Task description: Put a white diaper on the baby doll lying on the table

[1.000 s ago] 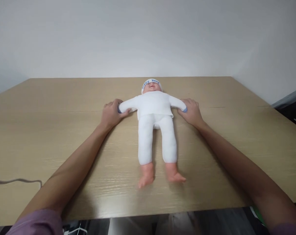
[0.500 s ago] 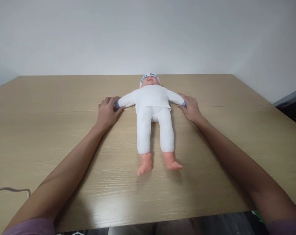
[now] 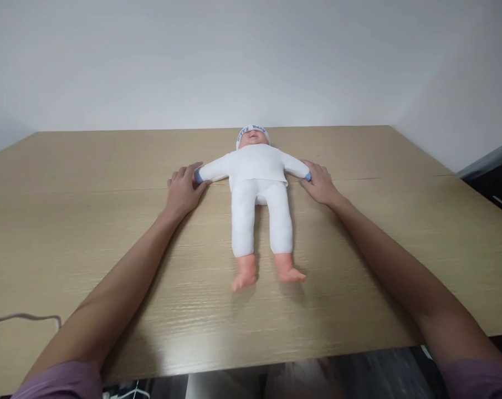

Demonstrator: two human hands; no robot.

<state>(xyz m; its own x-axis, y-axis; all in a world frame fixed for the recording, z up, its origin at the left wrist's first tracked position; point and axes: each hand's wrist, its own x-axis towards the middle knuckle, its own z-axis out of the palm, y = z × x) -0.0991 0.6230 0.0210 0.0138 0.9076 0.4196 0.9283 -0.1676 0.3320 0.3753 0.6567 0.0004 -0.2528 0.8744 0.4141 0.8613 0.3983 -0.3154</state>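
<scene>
A baby doll in a white suit and a white cap with blue lettering lies on its back in the middle of the wooden table, arms spread and bare feet toward me. My left hand is wrapped round the end of the doll's arm on the left, by its blue cuff. On the other side, my right hand covers the end of the other arm, fingers curled over the cuff.
A white wall rises behind the table's far edge. A thin grey cable lies near the front left edge. Dark furniture stands past the table's right side. Floor shows below the near edge.
The doll has slid away from me across the table, its arms held in both hands throughout. My hands have moved farther out with it.
</scene>
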